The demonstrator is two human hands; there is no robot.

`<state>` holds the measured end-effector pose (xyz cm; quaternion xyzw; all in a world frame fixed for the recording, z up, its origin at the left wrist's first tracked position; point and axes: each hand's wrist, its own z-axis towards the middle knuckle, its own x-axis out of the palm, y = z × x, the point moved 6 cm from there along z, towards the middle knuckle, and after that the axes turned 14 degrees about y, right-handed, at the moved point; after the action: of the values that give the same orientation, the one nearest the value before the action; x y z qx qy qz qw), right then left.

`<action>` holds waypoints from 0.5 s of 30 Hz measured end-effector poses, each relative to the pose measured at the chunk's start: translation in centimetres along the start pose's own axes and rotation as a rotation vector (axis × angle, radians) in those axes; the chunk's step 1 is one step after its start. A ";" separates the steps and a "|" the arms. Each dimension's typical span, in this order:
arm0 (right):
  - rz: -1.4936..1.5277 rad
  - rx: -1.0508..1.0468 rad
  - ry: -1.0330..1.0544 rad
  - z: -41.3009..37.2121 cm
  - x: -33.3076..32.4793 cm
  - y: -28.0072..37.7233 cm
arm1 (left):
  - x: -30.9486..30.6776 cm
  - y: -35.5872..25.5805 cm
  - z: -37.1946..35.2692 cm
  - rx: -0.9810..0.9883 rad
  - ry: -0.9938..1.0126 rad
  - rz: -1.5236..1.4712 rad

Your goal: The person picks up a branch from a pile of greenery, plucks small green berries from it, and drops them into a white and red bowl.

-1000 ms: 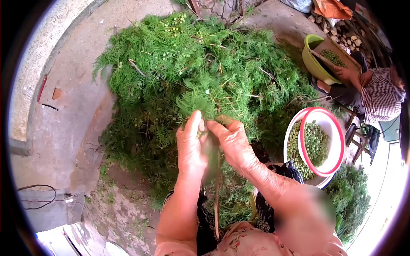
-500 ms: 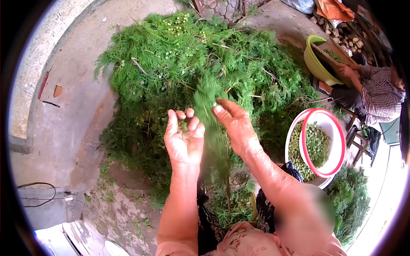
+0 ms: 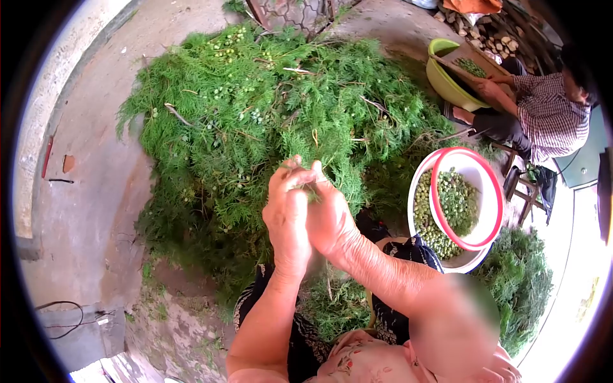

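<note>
- green and feathery, a small sprig (image 3: 311,193) sits where the fingertips of both hands meet, above the lap and in front of the big pile of foliage (image 3: 255,108).
- the left hand (image 3: 288,220) and right hand (image 3: 330,220) press side by side, and their fingers are drawn together and pinched on the sprig, none spread.
- to do this well, i judge, one hand should grip the stalk firmly while the other nips close to it, so the little green berries (image 3: 456,201) come off whole and none fall into the pile.
- the red-rimmed bowl (image 3: 480,173) of berries stands near on the right, so short moves should do.
- the ground is a bare concrete floor (image 3: 89,191), stained and cracked, with a black cable (image 3: 60,317) at the lower left.
- this looks like an open yard. a smaller heap of greens (image 3: 520,281) lies beside the bowl.
- another person (image 3: 549,115) in a checked shirt sits well apart, hands at a wooden tray (image 3: 469,64) over a yellow-green basin (image 3: 440,80).
</note>
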<state>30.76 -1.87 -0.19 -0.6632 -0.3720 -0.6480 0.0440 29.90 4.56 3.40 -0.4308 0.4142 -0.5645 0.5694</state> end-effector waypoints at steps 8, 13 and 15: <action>0.246 -0.022 -0.099 -0.6 -0.5 0.8 | 0.8 0.4 -0.3 -0.122 -0.123 -0.312; 0.093 0.018 -0.048 -0.7 -0.3 0.7 | 0.4 0.8 -0.4 -0.004 -0.189 -0.169; 0.111 -0.004 -0.061 -0.5 -0.4 0.4 | 0.3 0.7 -0.2 -0.018 -0.161 0.067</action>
<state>30.62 -2.62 -0.27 -0.7021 -0.3345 -0.6250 0.0671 29.88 4.21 2.69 -0.4658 0.3864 -0.5049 0.6155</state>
